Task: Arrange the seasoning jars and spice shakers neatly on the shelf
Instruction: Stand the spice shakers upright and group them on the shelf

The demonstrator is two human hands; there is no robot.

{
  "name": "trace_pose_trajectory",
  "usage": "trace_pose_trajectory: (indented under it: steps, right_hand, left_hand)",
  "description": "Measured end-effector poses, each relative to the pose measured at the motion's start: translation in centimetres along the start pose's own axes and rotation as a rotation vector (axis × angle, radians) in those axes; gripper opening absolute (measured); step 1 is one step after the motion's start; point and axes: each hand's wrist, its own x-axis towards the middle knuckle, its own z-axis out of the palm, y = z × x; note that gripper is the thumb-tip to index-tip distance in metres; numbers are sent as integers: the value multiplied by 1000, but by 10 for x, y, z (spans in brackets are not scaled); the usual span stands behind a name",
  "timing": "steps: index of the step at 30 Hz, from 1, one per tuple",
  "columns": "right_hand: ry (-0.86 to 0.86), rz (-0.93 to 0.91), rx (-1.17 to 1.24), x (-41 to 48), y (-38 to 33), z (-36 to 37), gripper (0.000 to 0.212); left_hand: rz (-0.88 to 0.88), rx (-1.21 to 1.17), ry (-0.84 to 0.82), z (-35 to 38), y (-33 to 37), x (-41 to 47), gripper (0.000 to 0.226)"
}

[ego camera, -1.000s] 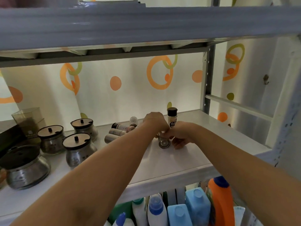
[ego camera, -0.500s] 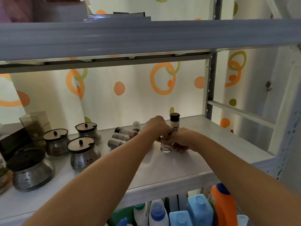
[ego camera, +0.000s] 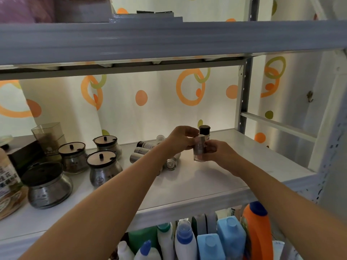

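1. Where the white shelf [ego camera: 206,177] is taken as the reference, four lidded seasoning jars [ego camera: 103,167] are seen standing at its left end, well apart from the hands.
2. Between the jars and the hands, several spice shakers [ego camera: 140,150] are left lying on their sides. One black-capped shaker [ego camera: 204,130] is stood upright at the back, just behind the hands.
3. The held shaker [ego camera: 199,151] is kept near mid-shelf with its long axis vertical and its clear base downward. Whether the base touches the board cannot be told.
4. It is grasped from both sides. The left hand [ego camera: 180,139] is curled round its top and the right hand [ego camera: 218,151] is pinched on its body. Neither hand is nearer, since the shaker lies between the fingertips. The set-down is judged to turn on keeping that axis vertical beside the black-capped one.
5. Against half a second earlier, the shaker has been raised and uncovered by the left hand. A second earlier it was tipped, one round end toward the camera.
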Motion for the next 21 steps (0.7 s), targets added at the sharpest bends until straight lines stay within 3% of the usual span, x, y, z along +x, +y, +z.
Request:
trace_pose_trajectory:
  steps: [5, 8, 13, 21]
  right_hand:
    - [83, -27, -85, 2, 7, 1, 34]
    - [153, -28, -118, 2, 16, 2, 35]
    - [181, -19, -248, 0, 26, 4, 37]
    - [179, 0, -200, 2, 37, 3, 50]
  left_hand:
    - [33, -23, 41, 11, -10, 1, 46]
    - [9, -33, 182, 36, -27, -7, 55]
    - [-37, -18, 270, 64, -60, -14, 46]
    - [39, 47, 253, 66, -63, -22, 32]
